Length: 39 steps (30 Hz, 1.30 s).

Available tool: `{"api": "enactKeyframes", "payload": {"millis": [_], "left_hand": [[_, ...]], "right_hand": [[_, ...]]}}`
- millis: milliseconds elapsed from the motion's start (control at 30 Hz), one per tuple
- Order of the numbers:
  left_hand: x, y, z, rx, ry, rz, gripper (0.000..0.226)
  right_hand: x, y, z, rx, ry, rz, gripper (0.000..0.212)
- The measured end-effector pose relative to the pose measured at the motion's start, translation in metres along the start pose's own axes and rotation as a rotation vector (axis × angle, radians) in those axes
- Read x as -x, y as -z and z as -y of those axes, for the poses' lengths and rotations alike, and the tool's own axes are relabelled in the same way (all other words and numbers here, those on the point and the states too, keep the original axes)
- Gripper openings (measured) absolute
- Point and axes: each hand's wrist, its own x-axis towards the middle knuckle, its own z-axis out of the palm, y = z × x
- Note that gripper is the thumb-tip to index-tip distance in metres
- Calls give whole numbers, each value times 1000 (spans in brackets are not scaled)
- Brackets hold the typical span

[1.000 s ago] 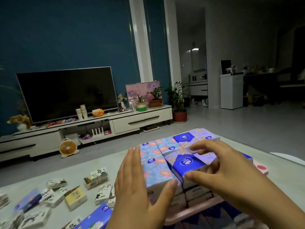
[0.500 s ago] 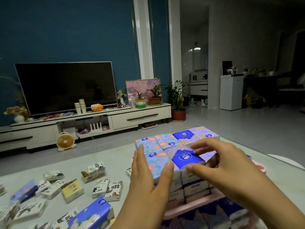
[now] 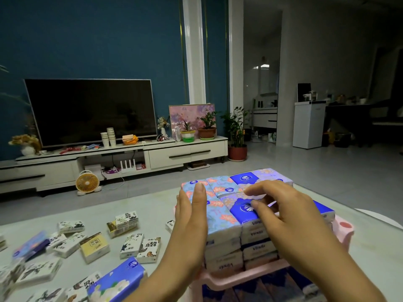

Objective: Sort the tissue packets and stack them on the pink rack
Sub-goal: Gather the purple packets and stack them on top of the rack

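Note:
A pink rack [image 3: 343,228] stands on the table at the lower right, its top shelf piled with blue floral tissue packets [image 3: 220,216] in several layers. My left hand [image 3: 189,223] lies flat against the left side of the stack, fingers straight and together. My right hand [image 3: 285,212] hovers over the top layer with fingers spread, fingertips touching a dark blue packet [image 3: 242,209]. More packets show on the rack's lower shelf [image 3: 281,284]. Neither hand holds anything.
Loose packets lie scattered on the pale table [image 3: 152,205] to the left: white printed ones [image 3: 132,245], a yellow one [image 3: 94,247], a large blue one [image 3: 117,282]. Beyond are a TV stand [image 3: 165,153], a small fan [image 3: 87,183] and a potted plant [image 3: 236,138].
My left hand slid from the stack's near corner to flat along its left side. The right hand's fingers moved slightly forward over the top packets. The camera tilted a little.

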Motion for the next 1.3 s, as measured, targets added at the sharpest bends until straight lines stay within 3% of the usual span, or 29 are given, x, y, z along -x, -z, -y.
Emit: {"api": "enactKeyframes", "payload": {"millis": [167,267,467,533,567,600,700,800,833,967,1100,1300], "left_hand": [[1,2,2,0,-7,41,132],[-2,3,4,-14,-10,58,132],[-5,9,2,19,-12,23,107],[4,18,-7,26,-37,-29,66],[9,28,-7,44,-52,-64,57],[15,39,-4,55,-68,-104,67],[36,84,20,-53,-18,-216,90],[61,139,57,-220,90,-328,43],[71,159,69,-272,131,-352,30],[117,238,108,-446,235,-507,16],[164,298,123,-734,332,-668,26],[217,378,164,-1004,378,-793,33]], "right_hand": [[-2,2,-4,-45,-12,-29,14],[-2,1,-5,-43,-13,-37,14],[-2,5,2,-46,8,-77,12],[-1,8,13,-66,43,-135,14],[0,8,21,-97,62,-149,15],[1,8,29,-157,77,-143,16],[7,0,62,-443,90,-4,12],[14,-28,90,-581,151,230,14],[17,-42,97,-589,172,309,13],[31,-113,111,-464,190,579,16],[53,-168,122,-275,307,668,17],[82,-211,154,-333,428,781,10]]}}
